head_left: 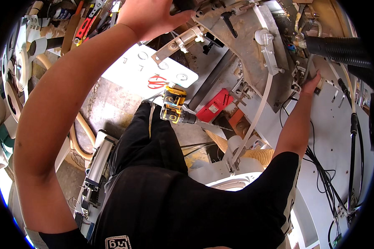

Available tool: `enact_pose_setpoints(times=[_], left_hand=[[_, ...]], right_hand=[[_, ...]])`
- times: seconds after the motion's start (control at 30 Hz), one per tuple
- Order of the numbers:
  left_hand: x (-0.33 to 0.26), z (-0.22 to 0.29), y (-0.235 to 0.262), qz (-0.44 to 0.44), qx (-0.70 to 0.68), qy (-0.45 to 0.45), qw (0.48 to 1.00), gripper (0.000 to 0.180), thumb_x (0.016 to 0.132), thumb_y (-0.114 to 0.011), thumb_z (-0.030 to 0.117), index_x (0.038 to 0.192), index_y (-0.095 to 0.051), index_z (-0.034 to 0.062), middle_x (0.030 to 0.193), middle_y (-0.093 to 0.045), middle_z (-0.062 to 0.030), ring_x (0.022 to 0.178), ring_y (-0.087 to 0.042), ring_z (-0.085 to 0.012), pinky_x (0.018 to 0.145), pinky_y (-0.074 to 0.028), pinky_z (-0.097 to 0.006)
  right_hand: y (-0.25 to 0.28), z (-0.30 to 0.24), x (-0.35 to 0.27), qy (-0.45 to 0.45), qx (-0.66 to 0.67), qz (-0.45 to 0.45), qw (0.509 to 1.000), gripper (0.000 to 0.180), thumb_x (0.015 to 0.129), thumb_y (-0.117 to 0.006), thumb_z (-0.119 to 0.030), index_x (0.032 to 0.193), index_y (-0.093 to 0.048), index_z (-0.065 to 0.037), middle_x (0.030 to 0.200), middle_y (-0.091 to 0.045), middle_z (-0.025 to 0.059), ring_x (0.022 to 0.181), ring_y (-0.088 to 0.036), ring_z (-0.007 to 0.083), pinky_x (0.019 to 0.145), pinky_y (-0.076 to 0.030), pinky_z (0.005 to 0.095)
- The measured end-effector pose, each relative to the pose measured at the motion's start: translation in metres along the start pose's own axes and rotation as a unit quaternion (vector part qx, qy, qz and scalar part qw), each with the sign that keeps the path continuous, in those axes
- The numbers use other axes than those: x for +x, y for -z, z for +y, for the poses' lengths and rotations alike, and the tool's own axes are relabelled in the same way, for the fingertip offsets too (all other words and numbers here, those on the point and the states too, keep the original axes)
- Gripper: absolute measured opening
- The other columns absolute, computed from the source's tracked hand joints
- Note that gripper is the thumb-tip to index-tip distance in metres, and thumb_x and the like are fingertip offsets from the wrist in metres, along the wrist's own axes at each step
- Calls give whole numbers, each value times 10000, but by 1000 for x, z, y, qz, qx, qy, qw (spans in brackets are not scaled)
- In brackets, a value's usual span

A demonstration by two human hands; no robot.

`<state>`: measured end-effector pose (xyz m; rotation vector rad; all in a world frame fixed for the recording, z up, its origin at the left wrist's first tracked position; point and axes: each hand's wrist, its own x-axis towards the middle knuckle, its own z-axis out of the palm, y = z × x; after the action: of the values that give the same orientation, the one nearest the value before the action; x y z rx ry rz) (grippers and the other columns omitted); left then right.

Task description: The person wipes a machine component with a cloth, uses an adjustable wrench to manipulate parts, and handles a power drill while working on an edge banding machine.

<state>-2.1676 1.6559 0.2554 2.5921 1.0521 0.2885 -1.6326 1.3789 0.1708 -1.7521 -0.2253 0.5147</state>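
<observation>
My left hand [147, 18] reaches to the top edge of the view, its thumb stretched out to the right beside the machine's metal parts. The other fingers lie mostly outside the picture. My right hand [310, 86] is at the right side of the machine, by a small metal fitting at the edge of the grey panel [320, 112]; its grip is hidden. Between my arms is a grey metal machine plate [253, 50] with a black lever [228, 24] and a pale strip [265, 97] running down from a bracket [270, 52].
A yellow-black cordless drill [174, 103] with a long bit lies near my leg. Red-handled scissors or pliers [157, 82] rest on a white panel [124, 68]. Nearby are a red box [215, 104], beige hoses [85, 128], black cables [322, 178] and hand tools [87, 25].
</observation>
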Motion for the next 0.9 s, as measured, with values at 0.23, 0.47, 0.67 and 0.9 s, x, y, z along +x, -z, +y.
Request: enact_pose_setpoints(times=[0.23,0.47,0.67,0.9], left_hand=[[-1,-3,-1,9,-1,-8,1000,829,842,-761,393,1495,-372,62,1332,-599,-185,1233,-586,-361,1017,-499,-433],[-1,-1,-1,14,0,-10,1000,844,847,-758,403,1507,-369,49,1373,-586,-195,1254,-576,-365,1045,-487,-431],[-1,-3,-3,15,10,-7,1000,851,851,-752,416,1512,-366,45,1381,-582,-199,1263,-571,-365,1056,-481,-433],[0,-4,-4,21,15,-14,1000,848,856,-745,428,1512,-369,44,1386,-574,-199,1275,-562,-362,1064,-475,-432]], right_hand=[[-9,-7,-12,3,-13,1,1000,686,957,-559,-583,1450,-528,-107,1458,-557,87,1366,-489,290,1166,-352,449],[-5,-4,-7,2,-30,6,1000,748,934,-564,-634,1475,-506,-120,1461,-552,88,1358,-495,299,1162,-354,462],[-13,-11,-17,-9,-21,7,1000,705,952,-556,-600,1468,-510,-121,1477,-537,80,1383,-467,286,1174,-338,456],[4,-2,0,-21,-22,0,1000,696,952,-537,-616,1465,-519,-146,1466,-547,69,1362,-481,289,1135,-372,451]])
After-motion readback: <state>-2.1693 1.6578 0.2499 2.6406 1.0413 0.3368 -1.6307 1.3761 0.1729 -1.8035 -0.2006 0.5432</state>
